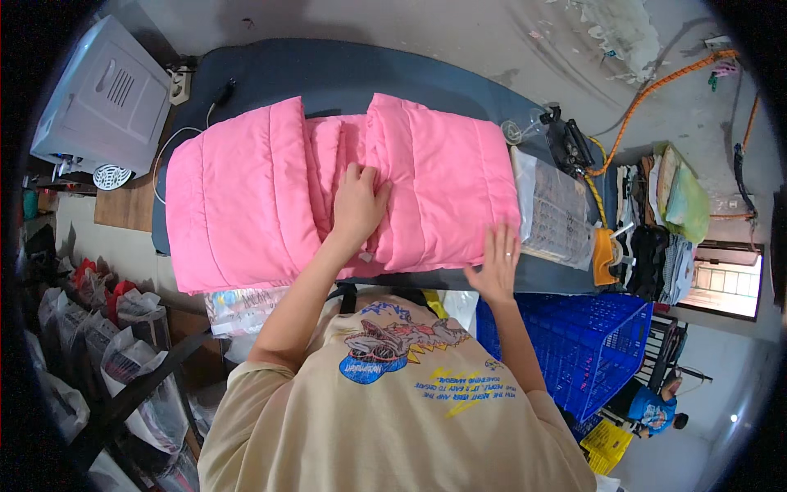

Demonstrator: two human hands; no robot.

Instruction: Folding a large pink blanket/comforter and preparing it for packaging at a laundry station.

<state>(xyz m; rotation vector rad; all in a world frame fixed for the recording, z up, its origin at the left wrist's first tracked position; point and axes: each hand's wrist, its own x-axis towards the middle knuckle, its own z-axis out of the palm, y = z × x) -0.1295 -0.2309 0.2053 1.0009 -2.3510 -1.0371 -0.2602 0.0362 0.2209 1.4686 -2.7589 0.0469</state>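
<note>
A pink quilted comforter (240,197) lies across the dark grey padded table, with both ends folded in toward the middle. Between the two folded ends runs a gap showing more layers of pink fabric. My left hand (359,206) rests in this gap, its fingers curled down against the fabric and its thumb at the edge of the right folded part. Whether it grips the cloth is hidden. My right hand (498,261), with a ring on one finger, lies spread against the comforter's right front corner, its fingertips slightly blurred.
Right of the comforter lie a stack of plastic-wrapped sheets (553,209), an orange tape dispenser (604,258) and a black tool (567,141) beside an orange cord. A blue plastic crate (572,344) stands below. At left are a white appliance (107,92) and bagged goods (141,381). A person (655,406) sits far off.
</note>
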